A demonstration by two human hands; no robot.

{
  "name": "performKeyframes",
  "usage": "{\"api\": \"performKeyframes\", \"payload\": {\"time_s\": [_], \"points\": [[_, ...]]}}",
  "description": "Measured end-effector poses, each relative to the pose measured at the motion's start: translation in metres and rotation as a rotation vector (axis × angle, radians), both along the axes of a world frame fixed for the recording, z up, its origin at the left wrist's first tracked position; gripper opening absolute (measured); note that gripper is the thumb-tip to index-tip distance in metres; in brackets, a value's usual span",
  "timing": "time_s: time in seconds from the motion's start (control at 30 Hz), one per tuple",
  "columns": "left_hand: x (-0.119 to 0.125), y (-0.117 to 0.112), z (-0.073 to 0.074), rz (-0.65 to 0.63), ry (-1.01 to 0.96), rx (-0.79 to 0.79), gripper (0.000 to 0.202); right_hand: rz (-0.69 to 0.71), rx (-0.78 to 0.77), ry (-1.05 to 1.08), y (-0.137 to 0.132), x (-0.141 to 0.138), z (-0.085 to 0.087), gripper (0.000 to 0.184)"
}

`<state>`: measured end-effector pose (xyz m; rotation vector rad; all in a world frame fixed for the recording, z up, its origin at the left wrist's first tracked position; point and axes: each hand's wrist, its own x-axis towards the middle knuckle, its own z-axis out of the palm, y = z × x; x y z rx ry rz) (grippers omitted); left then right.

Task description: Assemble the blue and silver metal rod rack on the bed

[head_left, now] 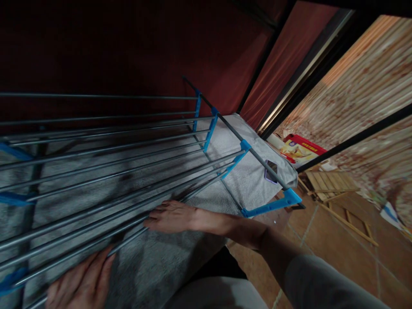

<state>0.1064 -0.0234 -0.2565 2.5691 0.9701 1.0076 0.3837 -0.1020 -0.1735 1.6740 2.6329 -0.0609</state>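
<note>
A rack of grey metal rods with blue plastic brackets (272,205) lies on its side across a grey cloth (154,272). At the lower left, my left hand (84,280) closes over the nearest rod, its fingertips partly out of sight. Farther along that side, my right hand (174,216) reaches in from the right, and its fingers bend over the rods near their middle. What its fingertips do underneath is hidden. A grey side pole (229,125) joins the brackets at the right end of the rack. The left end runs out of view.
A phone (271,171) rests on the cloth behind the side pole. Beyond the cloth's edge are a red and yellow box (301,150) and a wooden slatted folding piece (333,182) on the tiled floor (322,257). Dark frame bars and a dark red wall or curtain (128,47) border the rack.
</note>
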Motion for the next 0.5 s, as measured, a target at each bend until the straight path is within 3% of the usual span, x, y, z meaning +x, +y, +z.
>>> {"api": "performKeyframes", "payload": {"time_s": [0.17,0.23,0.37,0.5], "points": [[0.008,-0.023,0.024,-0.016,0.127,0.175,0.033,-0.049,0.038,0.04,-0.013,-0.007,0.002,0.022],[0.012,-0.029,0.03,0.011,0.168,0.142,0.029,-0.088,0.024,0.07,-0.017,-0.009,-0.002,0.021],[0.018,-0.035,0.039,0.078,0.215,0.055,0.027,-0.08,0.085,0.093,-0.019,-0.013,-0.012,0.034],[0.021,-0.039,0.055,0.089,0.214,0.018,0.027,-0.056,0.151,0.084,-0.019,-0.02,-0.011,0.039]]}}
